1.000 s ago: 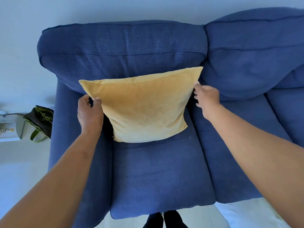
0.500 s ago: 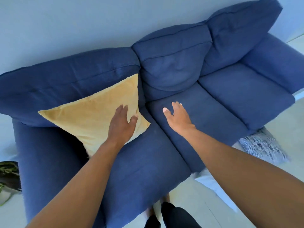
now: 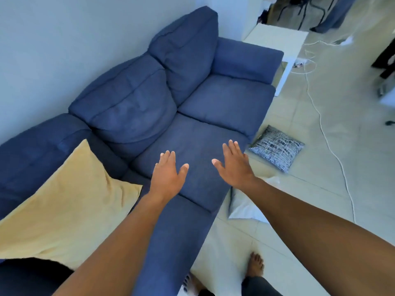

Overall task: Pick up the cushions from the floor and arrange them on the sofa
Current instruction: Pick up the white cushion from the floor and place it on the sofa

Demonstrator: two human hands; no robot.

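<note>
Hands both empty: left hand [image 3: 165, 178] and right hand [image 3: 235, 165] are spread flat, palms down, hovering over the middle seat of the blue sofa [image 3: 224, 99], gripping nothing. Yellow cushion [image 3: 70, 197] is already on the sofa at the left end, leaning against the backrest and tilted on one corner. Patterned black-and-white cushion [image 3: 276, 147] lies flat on the tiled floor [image 3: 320, 199], just beside the sofa's front edge, past the right hand. White cloth or cushion [image 3: 245, 208] is also on the floor near the sofa front, partly hidden by the right forearm; can't tell what it is. Judgement: patterned one looks like the next pickup. It should be light, soft and compressible, nothing fragile, woven cover likely gives decent friction. Best hold is probably two opposite edges or a corner pinch, since it will sag if lifted from the middle. White cable [image 3: 324, 133] runs along the floor nearby, a possible trip or snag risk.
</note>
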